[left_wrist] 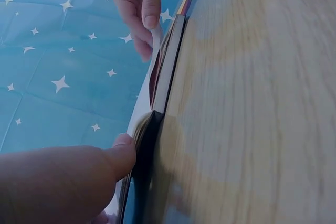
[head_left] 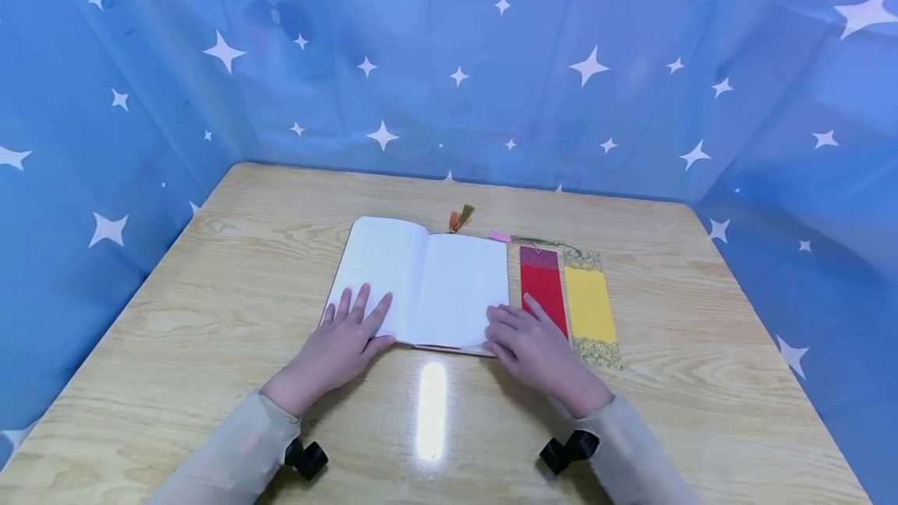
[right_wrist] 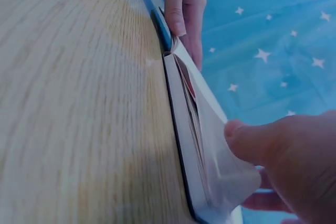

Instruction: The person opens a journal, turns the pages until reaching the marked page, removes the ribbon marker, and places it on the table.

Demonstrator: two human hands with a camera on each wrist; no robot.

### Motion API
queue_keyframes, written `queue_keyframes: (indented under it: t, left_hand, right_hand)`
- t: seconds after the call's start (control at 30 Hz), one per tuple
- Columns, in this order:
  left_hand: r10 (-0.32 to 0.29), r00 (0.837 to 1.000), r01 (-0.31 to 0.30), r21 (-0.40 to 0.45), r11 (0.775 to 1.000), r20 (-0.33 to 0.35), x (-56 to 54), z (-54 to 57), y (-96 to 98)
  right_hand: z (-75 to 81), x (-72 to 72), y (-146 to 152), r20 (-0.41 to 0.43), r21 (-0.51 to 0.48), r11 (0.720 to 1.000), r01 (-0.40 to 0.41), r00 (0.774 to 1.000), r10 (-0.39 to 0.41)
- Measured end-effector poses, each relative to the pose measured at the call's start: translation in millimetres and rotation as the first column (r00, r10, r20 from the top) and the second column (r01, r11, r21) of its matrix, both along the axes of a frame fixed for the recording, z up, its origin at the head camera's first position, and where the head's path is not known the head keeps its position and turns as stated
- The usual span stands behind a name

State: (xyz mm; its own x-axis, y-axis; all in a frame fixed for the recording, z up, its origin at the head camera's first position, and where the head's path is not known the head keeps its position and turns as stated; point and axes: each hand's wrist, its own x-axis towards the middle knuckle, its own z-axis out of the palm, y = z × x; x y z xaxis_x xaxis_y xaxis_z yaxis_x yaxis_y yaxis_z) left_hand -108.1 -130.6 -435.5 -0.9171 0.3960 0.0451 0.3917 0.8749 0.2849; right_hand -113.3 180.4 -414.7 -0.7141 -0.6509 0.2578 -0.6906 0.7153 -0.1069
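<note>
An open notebook (head_left: 459, 279) with blank white pages lies on the table. My left hand (head_left: 344, 345) rests on its left page with fingers spread, thumb by the lower edge. At the lower right corner my right hand (head_left: 529, 345) pinches a page (right_wrist: 220, 166), thumb on top and fingers beneath. That page bows up from the stack, and a sliver of something red (right_wrist: 189, 88) shows between the leaves. Just right of the notebook lie a red bookmark (head_left: 542, 287), partly covered by the right hand, and a yellow bookmark (head_left: 591, 302) with patterned ends.
Orange and olive tassels (head_left: 460, 218) stick out past the notebook's top edge. A pink tassel (head_left: 500, 236) and a green cord (head_left: 536, 241) lie above the bookmarks. The wooden table (head_left: 231, 271) meets a blue star-patterned cloth (head_left: 491, 100) at the back and sides.
</note>
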Motion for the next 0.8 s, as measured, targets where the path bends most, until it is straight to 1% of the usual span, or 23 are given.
queue_keyframes:
  t: [0.17,0.3,0.37,0.47,0.57,0.67,0.8]
  left_hand:
    - [0.006,1.000,-0.006,0.007,1.000,0.006,-1.4,5.2,5.3]
    - [0.010,1.000,-0.010,-0.016,1.000,-0.002,0.2,9.8,9.8]
    - [0.008,1.000,-0.009,-0.035,0.999,-0.018,0.0,11.0,12.5]
    - [-0.003,0.999,0.001,-0.060,0.998,-0.045,-0.1,11.9,15.9]
    - [-0.029,0.997,0.024,-0.079,0.997,-0.067,-0.4,13.1,19.4]
    - [-0.058,0.995,0.051,-0.087,0.995,-0.079,-0.6,16.7,23.8]
    - [-0.102,0.991,0.095,-0.088,0.992,-0.085,-0.3,20.6,30.7]
  right_hand:
    - [4.7,-1.1,-1.3,-0.082,-0.043,0.999,-0.028,0.996,0.024]
    - [6.2,0.2,-5.3,-0.128,-0.050,0.998,-0.046,0.991,0.039]
    - [7.5,0.6,-6.9,-0.159,-0.066,0.996,-0.053,0.986,0.042]
    - [10.3,1.1,-10.4,-0.231,-0.095,0.993,-0.073,0.972,0.050]
    - [11.8,0.7,-13.4,-0.302,-0.110,0.989,-0.094,0.952,0.056]
    - [13.3,0.0,-16.1,-0.343,-0.130,0.985,-0.113,0.937,0.062]
    - [15.0,-0.9,-20.8,-0.396,-0.173,0.972,-0.162,0.914,0.082]
